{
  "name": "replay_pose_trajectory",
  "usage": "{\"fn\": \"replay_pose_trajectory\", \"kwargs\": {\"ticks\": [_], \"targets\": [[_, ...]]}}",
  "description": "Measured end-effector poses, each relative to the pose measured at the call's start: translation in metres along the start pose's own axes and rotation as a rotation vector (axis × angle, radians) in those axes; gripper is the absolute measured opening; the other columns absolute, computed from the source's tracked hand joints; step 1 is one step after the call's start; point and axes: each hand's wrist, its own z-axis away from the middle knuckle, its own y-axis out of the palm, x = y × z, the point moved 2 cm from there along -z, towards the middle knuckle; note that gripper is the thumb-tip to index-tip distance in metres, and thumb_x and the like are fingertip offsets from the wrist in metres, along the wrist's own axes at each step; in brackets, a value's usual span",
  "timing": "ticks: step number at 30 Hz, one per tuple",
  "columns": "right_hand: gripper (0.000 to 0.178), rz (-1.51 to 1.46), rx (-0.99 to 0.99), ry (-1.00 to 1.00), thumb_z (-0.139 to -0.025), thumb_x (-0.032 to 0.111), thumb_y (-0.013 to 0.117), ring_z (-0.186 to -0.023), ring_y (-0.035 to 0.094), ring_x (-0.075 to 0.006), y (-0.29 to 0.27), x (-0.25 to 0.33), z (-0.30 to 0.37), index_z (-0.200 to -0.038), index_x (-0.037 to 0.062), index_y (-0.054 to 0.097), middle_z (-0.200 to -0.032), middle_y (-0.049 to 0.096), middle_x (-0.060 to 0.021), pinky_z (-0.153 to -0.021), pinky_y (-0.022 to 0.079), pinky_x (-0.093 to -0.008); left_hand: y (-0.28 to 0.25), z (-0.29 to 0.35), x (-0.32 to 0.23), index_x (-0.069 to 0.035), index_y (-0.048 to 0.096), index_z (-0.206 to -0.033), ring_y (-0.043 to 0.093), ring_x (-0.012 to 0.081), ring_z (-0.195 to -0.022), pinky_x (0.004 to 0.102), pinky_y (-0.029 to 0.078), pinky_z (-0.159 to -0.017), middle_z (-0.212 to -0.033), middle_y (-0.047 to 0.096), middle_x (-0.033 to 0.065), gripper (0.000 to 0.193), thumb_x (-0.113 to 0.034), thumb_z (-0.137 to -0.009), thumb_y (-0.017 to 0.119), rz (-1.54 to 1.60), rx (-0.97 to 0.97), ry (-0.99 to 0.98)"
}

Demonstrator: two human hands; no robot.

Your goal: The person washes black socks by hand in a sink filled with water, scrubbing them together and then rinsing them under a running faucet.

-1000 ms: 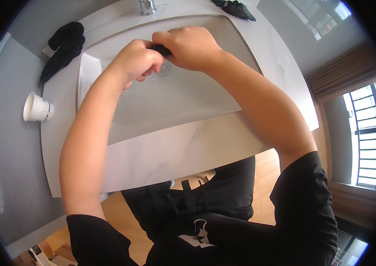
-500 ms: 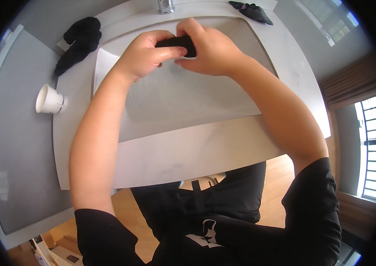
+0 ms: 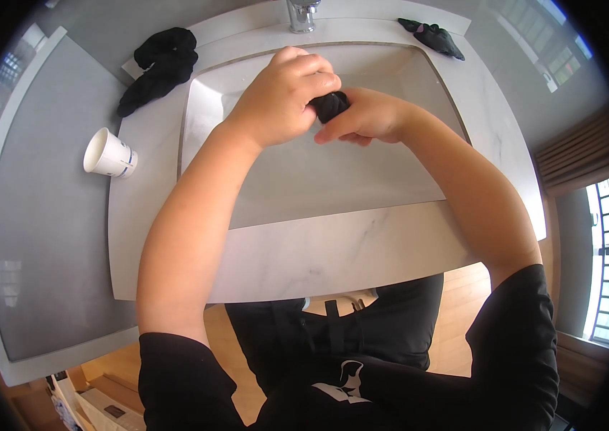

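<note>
Over the white sink basin [image 3: 275, 194], a small wad of black cloth [image 3: 331, 107] is squeezed between my two hands. My left hand [image 3: 283, 97] is closed around its left part, knuckles up. My right hand [image 3: 376, 118] pinches the other end, with the thumb below and the fingers partly hidden. Most of the cloth is inside the grips, so its full shape does not show. Both hands are a little below the chrome faucet [image 3: 303, 16].
A longer black cloth piece [image 3: 157, 68], sock-like in shape, lies on the counter [image 3: 297, 258] at the far left. A white paper cup [image 3: 110, 154] stands at the left edge. Another crumpled dark cloth [image 3: 434, 39] rests at the back right corner.
The view has shifted slightly. My left hand has turned from thumb-forward to a closed fist over the cloth, and my right hand has come lower, with the cloth bunched smaller between them.
</note>
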Motion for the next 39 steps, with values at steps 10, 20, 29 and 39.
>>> {"fn": "replay_pose_trajectory", "kwargs": {"ticks": [10,20,29,39], "targets": [[0.014,1.133,-0.817,-0.128,-0.077,0.020,0.062,-0.078,0.064,-0.0303,0.000,0.026,0.011,-0.090,0.0170,0.069,-0.082,0.069,-0.0062,-0.064,0.051,-0.0423,0.011,-0.003,-0.002,0.000,0.063,-0.102,0.053,0.0142,-0.070,0.0296,0.043,-0.063,-0.079,0.060,0.0034,0.032,-0.020,-0.077,0.065,0.513,0.300,-0.807],[0.039,0.781,-0.662,-0.348,-0.081,0.037,0.069,-0.087,0.065,-0.0241,-0.014,0.003,0.000,-0.107,0.0093,0.061,-0.096,0.067,-0.0101,-0.070,0.051,-0.0361,0.009,0.009,0.018,-0.005,0.065,-0.104,0.058,0.0194,-0.084,0.0330,0.047,-0.080,-0.092,0.065,0.0025,0.026,-0.011,-0.079,0.072,0.396,0.276,-0.584],[0.036,-0.279,-0.066,-0.155,-0.080,0.032,0.072,-0.070,0.054,-0.0143,-0.013,0.010,0.006,-0.101,0.0074,0.059,-0.088,0.057,-0.0044,-0.055,0.040,-0.0283,0.002,-0.001,-0.001,-0.008,0.059,-0.085,0.053,0.0284,-0.098,0.0391,0.048,-0.081,-0.101,0.059,0.0009,0.025,-0.002,-0.064,0.071,-0.122,-0.038,0.058],[0.028,0.876,-0.629,-0.056,-0.074,0.014,0.061,-0.083,0.065,-0.0254,0.000,0.014,-0.006,-0.100,0.0177,0.070,-0.086,0.070,-0.0070,-0.066,0.051,-0.0391,0.019,-0.003,0.000,-0.003,0.057,-0.103,0.062,0.0362,-0.087,0.0414,0.049,-0.075,-0.095,0.065,0.0140,0.031,-0.005,-0.072,0.059,0.064,0.442,-0.780]]}}
